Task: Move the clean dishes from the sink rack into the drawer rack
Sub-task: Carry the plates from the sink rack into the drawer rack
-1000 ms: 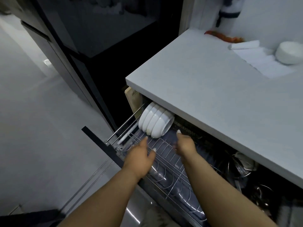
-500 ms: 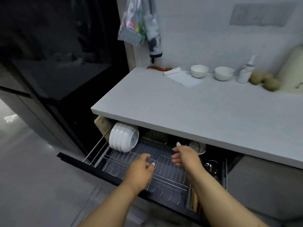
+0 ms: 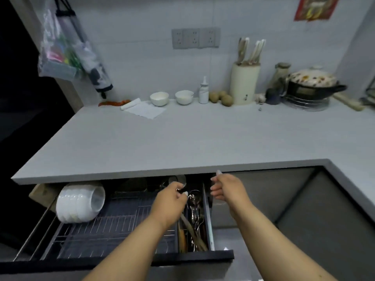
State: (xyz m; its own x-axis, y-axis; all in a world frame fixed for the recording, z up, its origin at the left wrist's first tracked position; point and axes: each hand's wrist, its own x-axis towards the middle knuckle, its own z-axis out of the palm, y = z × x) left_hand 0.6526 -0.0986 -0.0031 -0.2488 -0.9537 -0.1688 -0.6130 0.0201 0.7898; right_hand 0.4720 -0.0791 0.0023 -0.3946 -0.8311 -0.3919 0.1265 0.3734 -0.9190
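Two bare forearms come up from the lower edge of the frame, one from the bottom centre and one from the lower right. No sleeve, watch, bracelet or ring shows on either. The left hand (image 3: 169,203) and the right hand (image 3: 228,189) are both ungloved. The fingernails are long and pale, whitish at the tips, most plainly seen on the right hand's raised finger near the middle of the frame. Nothing more of the person shows.
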